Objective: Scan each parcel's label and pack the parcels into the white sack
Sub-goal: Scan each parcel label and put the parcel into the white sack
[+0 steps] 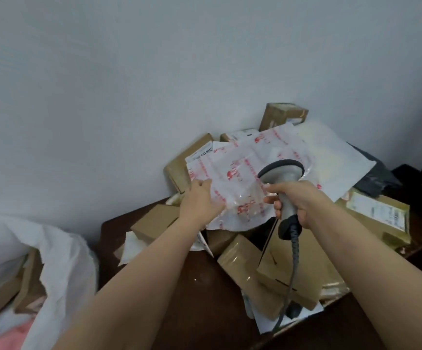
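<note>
The mailer bag (245, 173) is clear-ish white with red print all over. Scanner (284, 188) in front of it is light grey with a black rim and dark cord. Around it: plain brown boxes (242, 263), dark brown table (204, 299). White sack (63, 261) far left of it.

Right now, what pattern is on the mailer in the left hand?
White mailer with red print, head view.

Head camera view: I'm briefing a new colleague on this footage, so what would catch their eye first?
Probably the white mailer with red print, lifted mid-frame by the left hand, with the grey barcode scanner in the right hand held in front of it. Behind lies a heap of brown boxes on the dark table; the white sack gapes lower left.
</note>
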Demonstrator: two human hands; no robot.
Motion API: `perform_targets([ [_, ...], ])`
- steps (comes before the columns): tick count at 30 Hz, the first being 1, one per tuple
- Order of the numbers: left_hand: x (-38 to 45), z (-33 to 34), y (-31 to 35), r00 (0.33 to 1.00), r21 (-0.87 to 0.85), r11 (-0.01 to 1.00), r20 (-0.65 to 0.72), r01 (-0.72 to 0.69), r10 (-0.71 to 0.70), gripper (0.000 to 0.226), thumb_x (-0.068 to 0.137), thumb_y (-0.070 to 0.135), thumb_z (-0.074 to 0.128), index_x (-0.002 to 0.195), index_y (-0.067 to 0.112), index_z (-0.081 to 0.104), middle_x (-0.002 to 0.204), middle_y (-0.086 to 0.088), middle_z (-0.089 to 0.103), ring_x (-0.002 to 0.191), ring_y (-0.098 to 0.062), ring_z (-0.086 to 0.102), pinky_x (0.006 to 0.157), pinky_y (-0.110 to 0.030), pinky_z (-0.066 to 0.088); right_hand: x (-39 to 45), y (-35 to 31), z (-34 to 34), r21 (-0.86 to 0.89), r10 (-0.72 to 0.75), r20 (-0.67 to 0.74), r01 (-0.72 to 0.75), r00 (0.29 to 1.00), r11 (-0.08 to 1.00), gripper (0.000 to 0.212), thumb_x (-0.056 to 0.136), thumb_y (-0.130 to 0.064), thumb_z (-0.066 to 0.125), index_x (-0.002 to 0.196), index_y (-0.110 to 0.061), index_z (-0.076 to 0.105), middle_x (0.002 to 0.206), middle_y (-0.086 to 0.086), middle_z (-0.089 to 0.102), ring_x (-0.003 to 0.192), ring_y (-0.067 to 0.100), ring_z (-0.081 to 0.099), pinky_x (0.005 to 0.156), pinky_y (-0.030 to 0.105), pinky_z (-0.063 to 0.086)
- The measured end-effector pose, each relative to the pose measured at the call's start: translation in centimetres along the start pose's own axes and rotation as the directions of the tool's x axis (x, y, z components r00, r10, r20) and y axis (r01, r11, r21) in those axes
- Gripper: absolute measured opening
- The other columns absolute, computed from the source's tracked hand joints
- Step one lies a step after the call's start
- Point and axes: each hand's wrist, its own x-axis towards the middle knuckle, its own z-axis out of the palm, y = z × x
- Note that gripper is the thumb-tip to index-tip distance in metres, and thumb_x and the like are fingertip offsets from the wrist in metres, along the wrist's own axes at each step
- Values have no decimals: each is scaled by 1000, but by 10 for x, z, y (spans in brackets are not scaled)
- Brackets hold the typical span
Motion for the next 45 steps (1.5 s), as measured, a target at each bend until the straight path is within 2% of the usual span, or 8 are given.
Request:
perform_targets([
  [10, 34, 67, 43, 976, 441, 889, 217, -121, 25, 120, 79, 59, 67, 150, 26, -22, 159, -9, -25, 145, -40, -20, 113, -66, 9, 46, -6, -50, 52, 44, 0, -44, 999, 998, 19, 89, -7, 68, 101, 2, 57, 70, 14, 64, 35, 12, 43, 38, 20, 41],
  [21, 44, 60, 38, 982, 394, 901, 128, -180, 140, 65, 100, 24, 46, 154, 16, 10, 159, -9, 24, 138, -31, 34, 101, -46, 44, 45, -13, -43, 106, -5, 19, 3, 1000, 994, 14, 89, -7, 68, 97, 0, 59, 65, 12, 65, 37, 11, 44, 40, 19, 43],
  [27, 43, 2, 38, 991, 42, 994, -86, -98, 101, 43, 104, 28, 37, 146, 17, 36, 142, -12, 49, 122, -31, 52, 87, -15, 44, 23, -21, -19, 232, -153, -10, 152, 988, 961, 18, 88, -11, 71, 98, -2, 59, 59, 8, 65, 37, 11, 44, 44, 23, 45],
  [31, 45, -54, 32, 960, -116, 992, -279, -41, 7, 44, 101, 17, 35, 143, 23, 43, 132, -14, 57, 112, -31, 57, 94, -33, 45, -7, -29, 4, 331, -348, -95, 359, 933, 872, 13, 89, -11, 69, 90, -5, 58, 60, 6, 62, 38, 11, 43, 48, 25, 45],
  [37, 17, -143, -7, 829, -111, 992, -559, -61, -12, 46, 95, 8, 31, 134, 25, 48, 102, -2, 57, 83, -21, 53, 57, -13, 36, -55, -37, 45, 393, -472, -121, 479, 873, 785, 15, 91, -12, 68, 83, -6, 57, 64, 7, 58, 38, 11, 42, 38, 20, 41],
  [39, 0, -168, -25, 802, -169, 984, -594, -51, -60, 43, 96, 10, 34, 133, 25, 51, 105, 3, 58, 87, -18, 54, 62, -17, 36, -64, -34, 63, 401, -479, -98, 475, 872, 783, 16, 90, -12, 69, 83, -7, 56, 65, 7, 58, 38, 11, 43, 41, 21, 42],
  [42, -26, -195, -57, 815, -471, 878, -542, -90, -207, 35, 94, 8, 43, 117, 20, 67, 103, 6, 66, 95, -14, 58, 74, -19, 44, -73, -23, 92, 402, -470, -40, 445, 882, 800, 20, 87, -16, 73, 91, -6, 56, 66, 6, 60, 44, 13, 44, 59, 32, 46],
  [45, -59, -209, -84, 823, -761, 649, -374, -9, -427, 27, 91, 4, 43, 84, 11, 67, 77, -4, 64, 77, -21, 60, 64, -29, 53, -83, -9, 121, 390, -465, 31, 418, 885, 821, 20, 87, -16, 72, 96, -7, 56, 68, 7, 61, 42, 12, 44, 49, 25, 43],
])
